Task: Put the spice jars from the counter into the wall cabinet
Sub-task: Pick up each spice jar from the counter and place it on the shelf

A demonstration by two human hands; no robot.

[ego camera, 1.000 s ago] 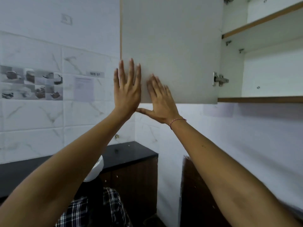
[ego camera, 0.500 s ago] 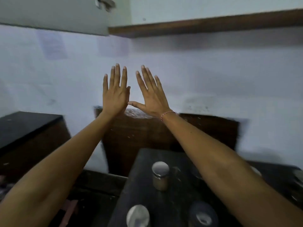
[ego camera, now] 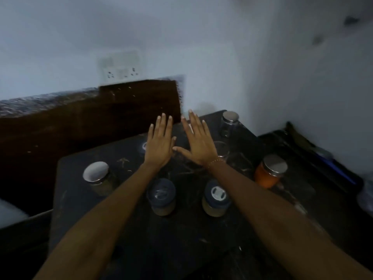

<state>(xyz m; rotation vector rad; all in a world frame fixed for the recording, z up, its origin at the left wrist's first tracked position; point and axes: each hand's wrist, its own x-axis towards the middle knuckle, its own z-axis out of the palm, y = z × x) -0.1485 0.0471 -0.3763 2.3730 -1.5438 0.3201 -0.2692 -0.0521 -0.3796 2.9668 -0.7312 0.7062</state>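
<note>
Dark counter [ego camera: 181, 239] in a white-walled corner; spice jars [ego camera: 161, 197] standing; both hands [ego camera: 159, 144] spread flat.

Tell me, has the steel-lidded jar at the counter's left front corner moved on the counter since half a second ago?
Cannot tell. The camera tilted down, so everything shifted in view. The steel-lidded jar now stands near the counter's left front corner; the earlier picture is too blurred to match it.

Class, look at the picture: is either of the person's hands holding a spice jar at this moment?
No: the left hand and the right hand are both spread flat above the counter, gripping nothing.
</note>
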